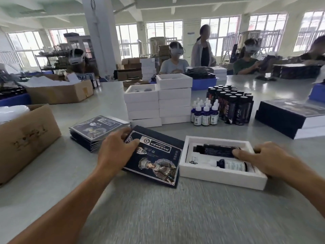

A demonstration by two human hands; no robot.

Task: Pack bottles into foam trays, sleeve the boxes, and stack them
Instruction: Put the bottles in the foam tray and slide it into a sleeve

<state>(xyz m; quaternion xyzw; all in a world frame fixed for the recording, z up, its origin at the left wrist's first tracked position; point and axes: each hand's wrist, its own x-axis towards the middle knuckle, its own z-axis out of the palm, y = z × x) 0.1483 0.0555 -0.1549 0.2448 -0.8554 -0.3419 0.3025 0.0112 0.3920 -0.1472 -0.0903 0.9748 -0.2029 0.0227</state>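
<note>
A white foam tray (pixel 218 178) lies on the table in front of me, a little to the right. It holds a black bottle (pixel 216 150) at the back and a dark blue dropper bottle (pixel 230 165) in front, both lying flat. My right hand (pixel 260 160) rests on the tray's right end, its thumb touching the black bottle. Left of the tray lies a dark blue printed sleeve (pixel 154 155). My left hand (pixel 114 148) grips the sleeve's upper left corner.
A pile of flat sleeves (pixel 95 127) lies behind my left hand. Two stacks of white foam trays (pixel 158 103), several dropper bottles (pixel 204 113) and black bottles (pixel 232 104) stand mid-table. Sleeved boxes (pixel 290 117) are stacked right, a cardboard box (pixel 26 138) sits left. Other people work opposite.
</note>
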